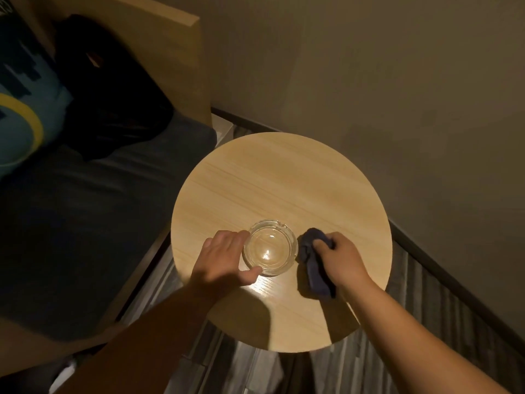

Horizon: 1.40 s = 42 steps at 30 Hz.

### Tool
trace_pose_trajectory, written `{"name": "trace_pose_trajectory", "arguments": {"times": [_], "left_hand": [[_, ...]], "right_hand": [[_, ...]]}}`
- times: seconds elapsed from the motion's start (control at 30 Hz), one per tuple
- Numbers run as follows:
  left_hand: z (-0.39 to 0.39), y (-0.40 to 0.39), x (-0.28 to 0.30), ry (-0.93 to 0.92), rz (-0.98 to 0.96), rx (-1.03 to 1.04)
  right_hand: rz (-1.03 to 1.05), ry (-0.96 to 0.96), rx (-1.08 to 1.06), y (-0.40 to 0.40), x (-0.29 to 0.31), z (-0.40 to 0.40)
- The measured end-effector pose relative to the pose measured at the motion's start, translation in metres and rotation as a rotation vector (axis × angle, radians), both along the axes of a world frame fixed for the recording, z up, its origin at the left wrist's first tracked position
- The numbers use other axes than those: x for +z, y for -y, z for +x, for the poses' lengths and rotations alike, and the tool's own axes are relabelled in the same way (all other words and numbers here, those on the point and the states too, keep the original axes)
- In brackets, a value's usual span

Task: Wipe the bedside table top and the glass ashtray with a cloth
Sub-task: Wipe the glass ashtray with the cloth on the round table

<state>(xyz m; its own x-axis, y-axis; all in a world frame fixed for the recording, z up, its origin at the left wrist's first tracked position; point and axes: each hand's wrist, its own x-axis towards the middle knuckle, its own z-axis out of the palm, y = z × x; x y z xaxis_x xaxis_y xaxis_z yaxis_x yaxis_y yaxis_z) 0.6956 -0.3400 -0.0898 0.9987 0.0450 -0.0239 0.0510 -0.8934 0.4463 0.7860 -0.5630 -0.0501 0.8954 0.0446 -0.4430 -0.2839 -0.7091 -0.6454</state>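
A dark-covered bed (85, 211) with a wooden headboard (159, 52) lies left of the round wooden bedside table (281, 183), which stands close to the wall corner. The glass ashtray (270, 247) sits upright on the table's near half, a little left of its middle. The left hand (224, 261) cups the ashtray's left side — fingers curved against the rim, thumb at its near edge. Just right of the ashtray, the right hand (341, 257) is closed around a bunched dark blue cloth (314, 263) — its loose end trails on the tabletop.
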Motion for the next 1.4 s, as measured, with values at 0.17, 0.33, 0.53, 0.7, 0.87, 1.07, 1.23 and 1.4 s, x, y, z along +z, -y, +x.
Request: {"name": "trace_pose_trajectory", "arguments": {"times": [0.17, 0.33, 0.53, 0.7, 0.87, 1.07, 1.23, 1.4], "left_hand": [[0.003, -0.003, -0.009, 0.018, 0.040, -0.044], [0.008, -0.008, -0.014, 0.005, 0.084, -0.118], [0.027, -0.023, -0.015, -0.124, 0.041, -0.267], [0.043, -0.034, 0.004, -0.096, 0.114, -0.407], [0.010, 0.016, 0.011, -0.273, -0.266, 0.186], [-0.006, 0.059, 0.015, -0.164, 0.108, 0.249], [0.001, 0.047, 0.009, -0.211, 0.244, 0.155], [0.038, 0.027, 0.005, -0.260, 0.013, 0.236]], "right_hand": [[0.009, -0.005, -0.010, -0.025, -0.024, -0.015], [-0.058, 0.053, 0.108, -0.029, -0.024, -0.011], [-0.171, 0.163, 0.458, -0.030, -0.016, 0.015], [-0.255, 0.184, 0.538, -0.025, -0.012, 0.018], [-0.287, 0.205, 0.244, -0.029, -0.017, -0.013], [-0.255, 0.202, 0.148, -0.031, -0.023, -0.033], [-0.145, 0.189, 0.259, -0.025, -0.024, -0.023], [-0.155, 0.167, 0.456, -0.021, -0.020, 0.011]]}}
